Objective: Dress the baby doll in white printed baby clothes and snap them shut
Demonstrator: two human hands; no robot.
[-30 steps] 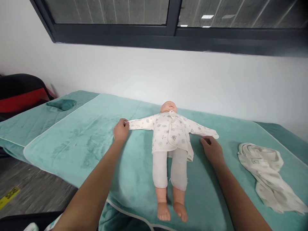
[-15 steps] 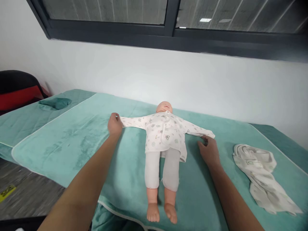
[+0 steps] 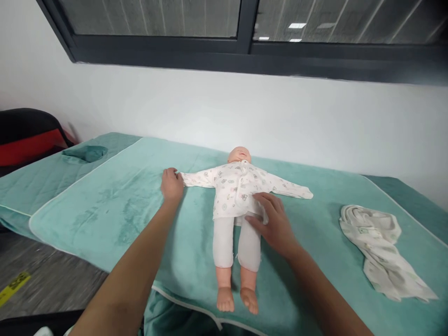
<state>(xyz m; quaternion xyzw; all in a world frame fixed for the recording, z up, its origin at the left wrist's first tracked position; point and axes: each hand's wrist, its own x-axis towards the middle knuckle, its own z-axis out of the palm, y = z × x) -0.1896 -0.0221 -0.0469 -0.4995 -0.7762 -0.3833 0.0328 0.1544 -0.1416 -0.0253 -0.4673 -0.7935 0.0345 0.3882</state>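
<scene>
A baby doll (image 3: 240,155) lies on its back on a green padded sheet, arms spread and feet toward me. It wears a white printed baby shirt (image 3: 229,191) with long sleeves. My left hand (image 3: 171,184) is at the end of the sleeve on the left, fingers closed around the cuff. My right hand (image 3: 275,221) is over the lower right side of the shirt, above the doll's thigh, with thumb and fingers apart. Whether its fingertips touch the fabric I cannot tell. The sleeve on the right (image 3: 292,189) lies straight out, its cuff flat on the sheet.
Crumpled white baby clothing (image 3: 378,252) lies on the green sheet (image 3: 115,200) at the right. A padded face-hole cushion (image 3: 84,154) is at the far left, near a black and red chair (image 3: 31,135). A white wall with a dark window frame (image 3: 157,51) stands behind.
My right hand has left the cuff on the right and moved left to the shirt's lower hem. My left hand stays at the other cuff. The view has shifted slightly.
</scene>
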